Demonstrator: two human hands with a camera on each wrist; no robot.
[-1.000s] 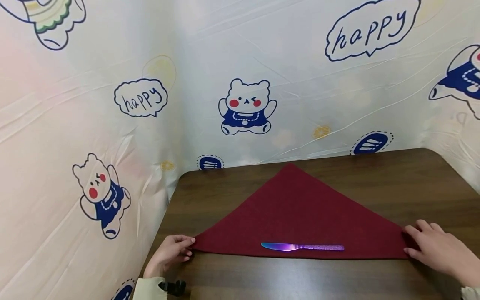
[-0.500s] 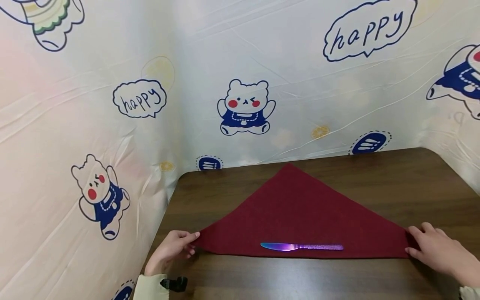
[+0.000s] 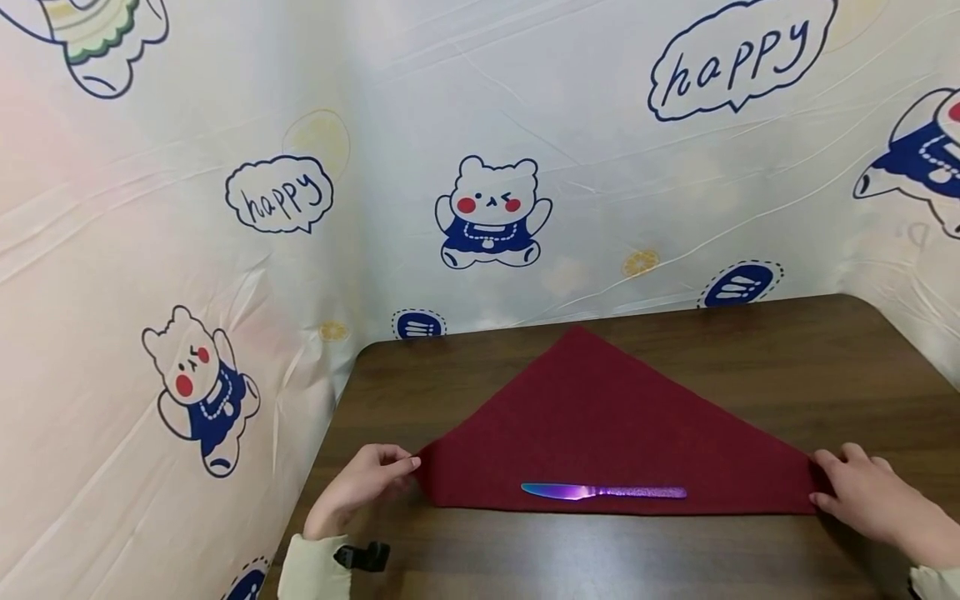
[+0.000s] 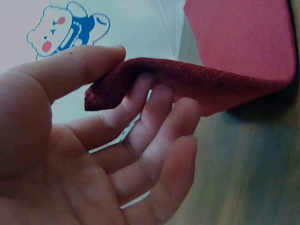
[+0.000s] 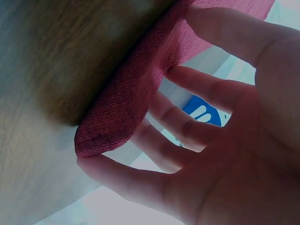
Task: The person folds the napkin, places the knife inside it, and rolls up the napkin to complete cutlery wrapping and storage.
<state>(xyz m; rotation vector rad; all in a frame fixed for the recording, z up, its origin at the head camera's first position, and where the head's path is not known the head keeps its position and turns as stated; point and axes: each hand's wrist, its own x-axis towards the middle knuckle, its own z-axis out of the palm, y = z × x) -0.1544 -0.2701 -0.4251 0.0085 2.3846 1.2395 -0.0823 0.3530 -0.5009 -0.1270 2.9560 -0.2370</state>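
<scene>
A dark red cloth napkin (image 3: pixel 600 417) lies as a triangle, its point towards the far edge of the table and its long side facing me. On it, close to that long side, lies a purple and blue table knife (image 3: pixel 637 492), blade to the left. My left hand (image 3: pixel 363 483) pinches the napkin's left corner between thumb and forefinger and holds it raised; in the left wrist view the cloth (image 4: pixel 187 77) curls over the forefinger, the other fingers loosely bent beneath. At the right corner, my right hand (image 3: pixel 873 496) holds the cloth edge (image 5: pixel 117 108) between thumb and fingers.
The brown wooden table (image 3: pixel 510 550) has rounded far corners. A pale curtain (image 3: pixel 390 167) printed with cartoon bears and "happy" bubbles hangs behind it and along its sides. A black strap (image 3: pixel 363 556) sits at the left wrist, over a light sleeve (image 3: pixel 315 571).
My left hand has lifted the napkin's left corner and brought it inward to the right, folding that end up. My right hand and the knife have stayed almost still.
</scene>
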